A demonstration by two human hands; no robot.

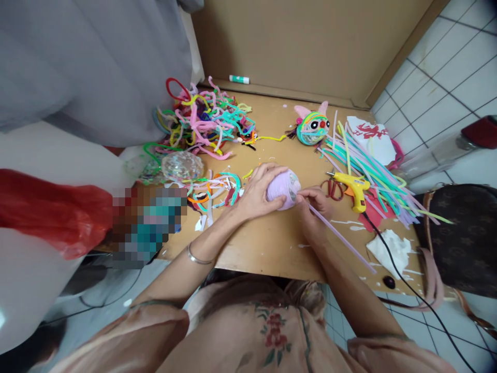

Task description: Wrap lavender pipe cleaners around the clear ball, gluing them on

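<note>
My left hand (261,190) is wrapped round a ball (280,189) covered in lilac pipe cleaner, with a bare, clear-looking patch on its right side. In my right hand (313,212) a lilac pipe cleaner (341,239) is pinched close to the ball's right side. Its long free part slants down to the right over the table. Just right of that hand lie dark red-handled scissors (333,190) and a yellow hot glue gun (352,189).
Loose pipe cleaners (205,122) pile up at the back left, beside a clear ball (182,166). A decorated ball with ears (312,127) stands at the back. Straight pipe cleaners (368,168) lie right, near a brown bag (462,233). The glue gun's black cord (404,280) crosses the right side.
</note>
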